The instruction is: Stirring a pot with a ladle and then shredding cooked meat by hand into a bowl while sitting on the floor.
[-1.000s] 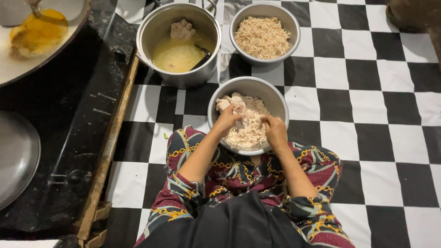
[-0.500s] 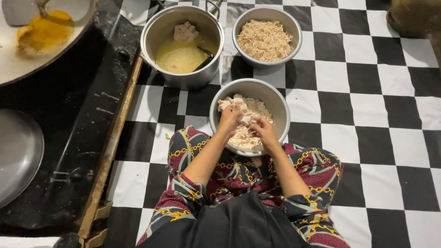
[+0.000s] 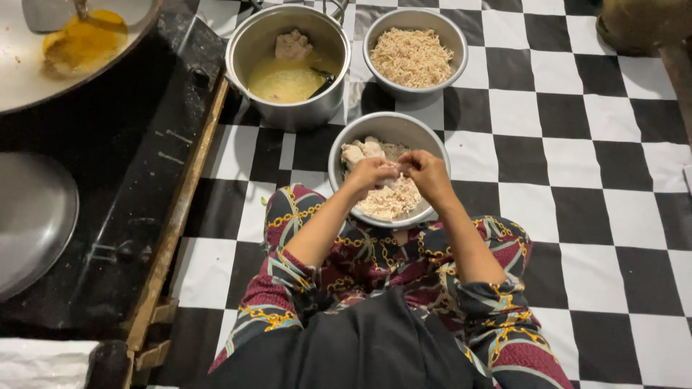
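A steel bowl [image 3: 346,148] of pale cooked chicken sits on the chequered floor in front of my knees. My left hand [image 3: 369,173] and my right hand [image 3: 427,173] meet over the bowl, both pinching one small piece of chicken [image 3: 393,171] between their fingertips. Shredded meat [image 3: 386,204] lies in the bowl's near half, whole pieces [image 3: 362,150] in its far left part. Beyond it stand a bowl of fine shreds [image 3: 412,56] and a steel pot [image 3: 288,108] with yellow broth and another chicken piece [image 3: 293,45].
A black low counter with a wooden edge [image 3: 176,216] runs along the left. On it are a wide pan with orange-yellow contents [image 3: 79,43] and a steel lid [image 3: 32,216]. A brown object [image 3: 634,25] sits at the top right.
Both hands have drawn together over the bowl's middle; they were apart in the meat a second ago. The view has shifted slightly.
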